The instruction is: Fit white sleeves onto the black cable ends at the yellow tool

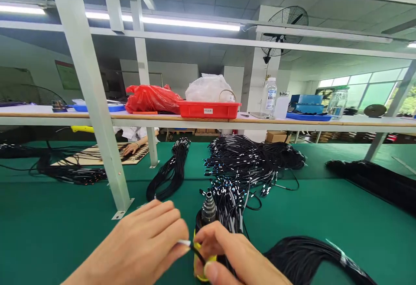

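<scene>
From the head view, a long bench covered in green felt-like matting (325, 215) runs across a wide workshop with a grey panelled ceiling, strip lights and a wall fan (286, 29). White painted metal posts (94, 103) rise from the mat and carry a pale shelf (292, 124). On the shelf stand a red plastic tray (208, 109), a crumpled glossy red bag (151, 98) and a clear water bottle (270, 95).

Heaps of thin black cables (253, 157) with white-banded ends sprawl over the mat. Beyond the posts another person's hand (131, 147) rests on a slatted wooden board.

Close by, the left hand (143, 241) has its fingers drawn together, pinching the white-tipped end of a thin black wire (196, 250). The right hand (234, 254) is curled round a yellow and black tool (208, 209) with a ribbed metal cone on top, standing on the mat between both hands; I cannot tell whether it grips the wire too
</scene>
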{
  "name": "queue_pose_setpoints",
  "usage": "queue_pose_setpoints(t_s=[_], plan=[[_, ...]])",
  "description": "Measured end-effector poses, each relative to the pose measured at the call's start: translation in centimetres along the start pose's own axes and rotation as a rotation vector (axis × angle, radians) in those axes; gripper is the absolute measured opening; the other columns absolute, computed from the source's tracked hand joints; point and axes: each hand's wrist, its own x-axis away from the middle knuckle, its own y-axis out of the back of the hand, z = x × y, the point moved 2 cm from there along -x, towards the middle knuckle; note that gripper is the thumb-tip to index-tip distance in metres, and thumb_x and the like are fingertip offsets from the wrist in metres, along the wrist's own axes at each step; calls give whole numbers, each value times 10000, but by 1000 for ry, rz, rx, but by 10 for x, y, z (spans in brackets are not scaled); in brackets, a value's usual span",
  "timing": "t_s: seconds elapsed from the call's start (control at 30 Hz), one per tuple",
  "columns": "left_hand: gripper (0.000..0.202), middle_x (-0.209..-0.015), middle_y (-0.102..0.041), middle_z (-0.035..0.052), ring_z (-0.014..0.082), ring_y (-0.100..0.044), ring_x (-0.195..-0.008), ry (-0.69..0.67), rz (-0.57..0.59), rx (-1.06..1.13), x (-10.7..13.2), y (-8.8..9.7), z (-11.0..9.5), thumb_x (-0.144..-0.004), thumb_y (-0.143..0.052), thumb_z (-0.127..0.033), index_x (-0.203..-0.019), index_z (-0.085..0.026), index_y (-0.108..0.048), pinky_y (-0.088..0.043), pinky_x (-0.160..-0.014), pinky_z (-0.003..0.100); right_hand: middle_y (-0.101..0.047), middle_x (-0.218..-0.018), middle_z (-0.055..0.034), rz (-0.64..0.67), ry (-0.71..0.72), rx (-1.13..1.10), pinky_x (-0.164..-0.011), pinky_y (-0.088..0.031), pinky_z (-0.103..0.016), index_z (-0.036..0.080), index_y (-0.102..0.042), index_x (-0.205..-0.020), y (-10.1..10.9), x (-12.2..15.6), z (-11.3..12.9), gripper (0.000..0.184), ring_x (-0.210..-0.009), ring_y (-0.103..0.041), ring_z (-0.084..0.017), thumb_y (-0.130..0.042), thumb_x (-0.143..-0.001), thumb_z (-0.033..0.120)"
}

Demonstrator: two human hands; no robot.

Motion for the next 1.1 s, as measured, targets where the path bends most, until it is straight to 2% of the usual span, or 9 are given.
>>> queue_pose_setpoints(t_s=[0.07,0.1,0.2,0.3,0.37,0.47,0.73,0.9,1.1], plan=[[230,-725,-637,-72,126,-598,-673,-4,-11,23,-15,3,-5,-955,-441,-285,-765,-259,-568,-484,-761,233,-598,-807,-5,-36,-27,-14,-695,-438,-242,213,-489,-990,7,-4,2,180,-723,-538,-133,-408,-946,368],[243,-743,-644,-68,129,-607,-693,22,-53,29,-20,3,-5,-968,-410,-301,-790,-259,-570,-484,-785,232,-569,-788,3,-91,-36,-1,-668,-420,-233,212,-479,-936,12,-5,1,182,-704,-506,-125,-394,-954,372],[209,-871,-672,-67,126,-634,-821,84,-141,61,-23,-7,-1,-983,-382,-316,-917,-276,-576,-449,-914,231,-530,-834,9,-252,-34,80,-690,-381,-231,213,-467,-841,26,-11,0,202,-769,-457,-128,-404,-959,366],[187,-936,-669,-54,143,-628,-882,144,-110,99,-22,-23,8,-980,-388,-313,-972,-275,-571,-424,-978,287,-505,-798,28,-293,-37,107,-670,-353,-235,211,-461,-800,36,-19,-3,204,-746,-431,-123,-432,-949,348],[222,-903,-657,-33,162,-614,-842,209,-38,129,-20,-32,14,-981,-368,-325,-935,-262,-576,-456,-921,323,-486,-761,36,-312,-53,112,-626,-336,-233,205,-449,-767,40,-24,-5,219,-706,-413,-116,-445,-941,339],[280,-864,-628,-4,179,-579,-790,336,42,174,-18,-41,24,-976,-347,-389,-883,-245,-569,-477,-758,311,-449,-712,43,-324,-61,105,-561,-311,-225,201,-421,-726,44,-32,-9,245,-657,-386,-109,-454,-933,328],[423,-688,-484,-43,140,-441,-651,561,86,431,-21,-52,36,-956,-311,-523,-694,-216,-439,-333,-590,251,-411,-684,53,-316,-64,116,-525,-305,-223,205,-400,-711,46,-46,-23,255,-612,-358,-101,-467,-919,336],[475,-615,-431,-52,130,-398,-598,581,25,605,-28,-62,41,-971,-268,-506,-632,-206,-411,-299,-580,254,-421,-655,59,-331,-61,169,-525,-284,-231,202,-414,-707,49,-56,-31,252,-599,-359,-100,-477,-911,335],[464,-609,-418,-46,137,-375,-595,592,-4,660,-34,-69,45,-960,-301,-509,-621,-207,-396,-289,-574,260,-410,-629,60,-351,-75,197,-520,-258,-235,199,-411,-695,53,-60,-37,260,-583,-347,-100,-480,-905,336]])
